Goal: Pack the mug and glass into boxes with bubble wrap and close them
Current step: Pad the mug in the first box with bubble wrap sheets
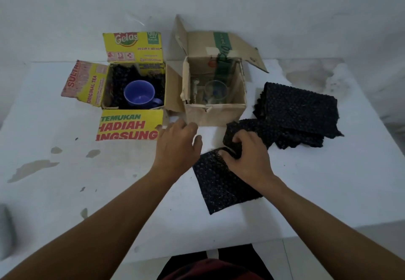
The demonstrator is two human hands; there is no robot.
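Note:
A blue mug sits upright in the open yellow box at the left, with black bubble wrap around it. A clear glass stands in the open brown box beside it. My right hand grips a black bubble wrap sheet that lies on the table in front of the brown box. My left hand hovers just left of it, fingers apart, holding nothing.
A stack of black bubble wrap sheets lies at the right of the brown box. The white table has chipped patches, and its front edge is near my body. A white wall stands behind the boxes.

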